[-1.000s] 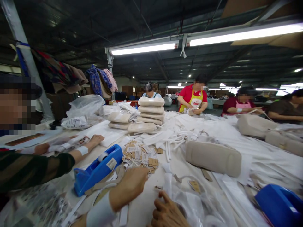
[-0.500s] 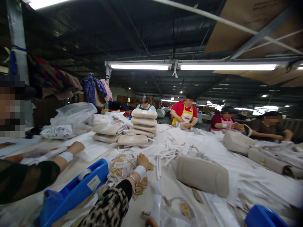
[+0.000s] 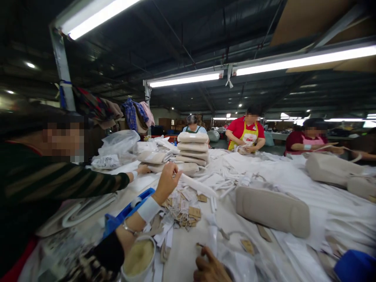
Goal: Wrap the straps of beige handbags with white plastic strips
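My left hand (image 3: 168, 181), in a leopard-print sleeve with a white wristband and a bracelet, is raised over the middle of the table. Its thumb and fingers are closed on one end of a long white strip (image 3: 198, 185), which slants down to the right. Below it lies a heap of brown and white hang tags (image 3: 185, 207) with strings. My right hand (image 3: 210, 267) is low at the bottom edge with curled fingers; what they hold, if anything, I cannot make out. A clear plastic bag (image 3: 235, 260) lies beside it.
A beige bag (image 3: 272, 211) lies to the right, near a blue tape dispenser (image 3: 129, 209) and round tub (image 3: 139, 256) on the left. Stacked beige bags (image 3: 192, 149) stand behind. At left, a co-worker's arm (image 3: 96, 184) reaches across; other people work opposite.
My left hand has risen from beside the tags, now with the white strip. My right hand has come further into view. The co-worker at left has leaned in, and the view has swung left.
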A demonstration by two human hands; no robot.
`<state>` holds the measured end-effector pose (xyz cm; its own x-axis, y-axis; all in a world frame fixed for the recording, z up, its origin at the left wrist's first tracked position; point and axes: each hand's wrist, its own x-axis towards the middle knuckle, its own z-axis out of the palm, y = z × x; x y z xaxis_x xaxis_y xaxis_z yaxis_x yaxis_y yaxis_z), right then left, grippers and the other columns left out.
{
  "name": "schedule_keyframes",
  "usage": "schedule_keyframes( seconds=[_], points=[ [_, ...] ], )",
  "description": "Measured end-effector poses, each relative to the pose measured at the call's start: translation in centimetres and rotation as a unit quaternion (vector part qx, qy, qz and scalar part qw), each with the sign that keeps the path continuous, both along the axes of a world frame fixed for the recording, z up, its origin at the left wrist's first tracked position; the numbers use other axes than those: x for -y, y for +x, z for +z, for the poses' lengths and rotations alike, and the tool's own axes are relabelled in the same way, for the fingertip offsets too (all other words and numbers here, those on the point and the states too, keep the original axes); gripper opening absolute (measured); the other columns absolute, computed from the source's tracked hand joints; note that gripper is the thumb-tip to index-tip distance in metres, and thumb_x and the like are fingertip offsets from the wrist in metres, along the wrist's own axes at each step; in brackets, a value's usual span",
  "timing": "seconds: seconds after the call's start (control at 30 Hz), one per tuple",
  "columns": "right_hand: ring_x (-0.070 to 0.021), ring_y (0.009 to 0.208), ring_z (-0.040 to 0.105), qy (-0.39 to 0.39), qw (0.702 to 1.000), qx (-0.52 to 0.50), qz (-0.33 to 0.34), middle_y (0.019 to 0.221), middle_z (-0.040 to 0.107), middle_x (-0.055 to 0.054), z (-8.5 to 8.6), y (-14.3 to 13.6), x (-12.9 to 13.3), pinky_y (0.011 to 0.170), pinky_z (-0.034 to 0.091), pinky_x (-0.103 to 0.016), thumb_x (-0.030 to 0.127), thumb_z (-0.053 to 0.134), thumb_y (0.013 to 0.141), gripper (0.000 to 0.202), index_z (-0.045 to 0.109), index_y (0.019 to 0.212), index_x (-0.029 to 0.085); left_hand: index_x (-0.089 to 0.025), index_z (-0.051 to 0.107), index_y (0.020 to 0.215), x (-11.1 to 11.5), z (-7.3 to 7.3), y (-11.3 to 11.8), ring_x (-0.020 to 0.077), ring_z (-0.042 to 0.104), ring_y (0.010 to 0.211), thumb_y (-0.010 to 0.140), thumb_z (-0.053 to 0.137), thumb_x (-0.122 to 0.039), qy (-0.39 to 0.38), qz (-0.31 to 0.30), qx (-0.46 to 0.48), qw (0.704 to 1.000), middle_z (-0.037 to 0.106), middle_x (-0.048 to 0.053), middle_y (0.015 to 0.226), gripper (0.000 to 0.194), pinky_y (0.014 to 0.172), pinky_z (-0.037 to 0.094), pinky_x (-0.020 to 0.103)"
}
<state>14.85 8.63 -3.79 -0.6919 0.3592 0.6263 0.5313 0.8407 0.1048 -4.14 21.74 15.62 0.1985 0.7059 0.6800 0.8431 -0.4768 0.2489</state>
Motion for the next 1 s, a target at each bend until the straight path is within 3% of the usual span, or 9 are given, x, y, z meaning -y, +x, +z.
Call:
schedule_keyframes(
  seconds=[0.1,0.2,0.3,0.4,0.5,0.63,0.8,1.0],
  points=[
    [-0.0153,0.063,0.05,-0.037,0.999,-0.007,-0.034,0.047,0.055,0.004,1.0,-0.4,2.1,0.099,0.04,-0.038,0.031,0.062,0.083,0.035,0.049,0.053,0.022,-0.019,0.046,0.079,4.3,2.1,-3.0,0.0155,0.048,0.076,0.078,0.049,-0.01,-0.047,-0.067,-0.032,0.996,0.051,-0.001,0.08,0.01,0.073,0.041,0.028],
    [-0.0165,0.074,0.054,-0.105,0.991,0.003,-0.076,0.058,0.06,0.001,2.6,-0.2,4.1,0.111,0.027,-0.043,0.021,0.056,0.087,0.026,0.057,0.062,0.021,-0.019,0.047,0.079,9.2,2.0,-3.5,0.0154,0.046,0.077,0.07,0.044,-0.002,-0.155,-0.203,-0.141,0.957,0.051,0.0,0.081,0.019,0.07,0.039,0.027],
    [-0.0167,0.075,0.054,-0.131,0.989,0.015,-0.068,0.058,0.059,0.001,3.4,-0.1,4.7,0.113,0.021,-0.044,0.019,0.053,0.09,0.027,0.057,0.063,0.021,-0.018,0.051,0.085,14.0,-0.7,-1.8,0.0182,0.048,0.083,0.069,0.043,0.002,-0.234,-0.232,-0.253,0.91,0.054,0.003,0.088,0.028,0.073,0.041,0.029],
    [-0.0173,0.08,0.056,-0.146,0.987,0.011,-0.068,0.066,0.064,0.001,3.3,-0.2,4.5,0.112,0.022,-0.044,0.018,0.052,0.09,0.024,0.06,0.068,0.022,-0.017,0.053,0.091,17.3,-4.9,0.2,0.0241,0.048,0.097,0.069,0.046,0.001,-0.226,-0.208,-0.3,0.903,0.057,0.007,0.099,0.029,0.085,0.043,0.035],
    [-0.0177,0.093,0.059,-0.154,0.987,0.004,-0.052,0.082,0.07,0.0,3.1,-0.4,4.1,0.11,0.021,-0.042,0.014,0.052,0.088,0.018,0.064,0.08,0.023,-0.016,0.052,0.109,18.5,-8.2,1.0,0.0266,0.047,0.109,0.069,0.048,0.0,-0.278,-0.219,-0.254,0.9,0.056,0.01,0.117,0.042,0.098,0.041,0.04],
    [-0.0185,0.083,0.06,-0.138,0.989,0.012,-0.051,0.065,0.067,0.001,2.7,-0.3,3.8,0.108,0.019,-0.043,0.015,0.05,0.088,0.025,0.064,0.069,0.023,-0.019,0.046,0.126,18.6,-9.7,-0.1,0.0224,0.037,0.132,0.082,0.047,-0.006,-0.335,-0.236,-0.06,0.91,0.04,0.009,0.145,0.047,0.111,0.032,0.035],
    [-0.0185,0.079,0.058,-0.173,0.983,0.031,-0.053,0.066,0.068,0.002,3.2,-0.3,3.9,0.105,0.019,-0.042,0.018,0.05,0.089,0.025,0.064,0.069,0.023,-0.017,0.051,0.122,19.0,-10.3,-1.0,0.019,0.056,0.108,0.088,0.047,-0.015,-0.412,-0.176,0.097,0.889,0.059,0.009,0.118,0.034,0.097,0.042,0.031],
    [-0.018,0.095,0.058,-0.235,0.97,0.047,-0.048,0.088,0.072,0.004,4.6,-0.1,4.3,0.11,0.013,-0.044,0.018,0.044,0.095,0.026,0.065,0.083,0.024,-0.017,0.063,0.108,18.8,-11.4,-0.6,0.0191,0.058,0.104,0.096,0.037,-0.028,-0.438,-0.209,0.194,0.853,0.065,0.007,0.108,0.03,0.095,0.041,0.029]
  ],
)
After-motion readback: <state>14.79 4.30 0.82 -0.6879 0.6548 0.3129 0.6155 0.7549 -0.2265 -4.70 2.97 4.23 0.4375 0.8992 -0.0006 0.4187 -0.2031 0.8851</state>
